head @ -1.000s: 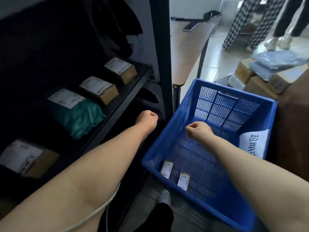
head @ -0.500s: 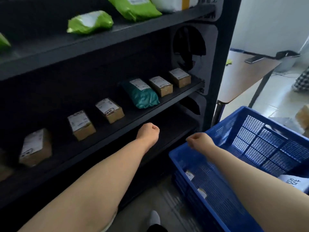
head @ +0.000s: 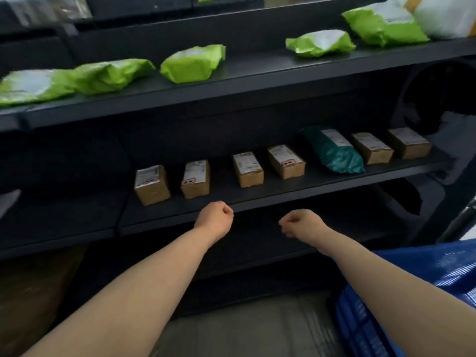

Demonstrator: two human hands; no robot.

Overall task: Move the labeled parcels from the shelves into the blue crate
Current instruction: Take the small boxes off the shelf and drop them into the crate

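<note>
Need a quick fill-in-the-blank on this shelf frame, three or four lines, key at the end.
1. The small brown cardboard boxes on the middle shelf number ____.
2. Among those boxes lies one soft mailer bag coloured dark ____.
3. The crumpled plastic bags on the upper shelf are bright ____.
4. The left hand and right hand both have fingers curled into ____, holding nothing.

Missing words: six; teal; green; fists

Six small brown boxes (head: 248, 169) with white labels lie in a row on the middle shelf (head: 283, 191), a dark green bag (head: 334, 153) lying between the fourth and fifth. Bright green bags (head: 192, 63) lie spaced along the upper shelf (head: 231, 81). The blue crate (head: 412, 292) sits low at right, partly cut off.
</note>
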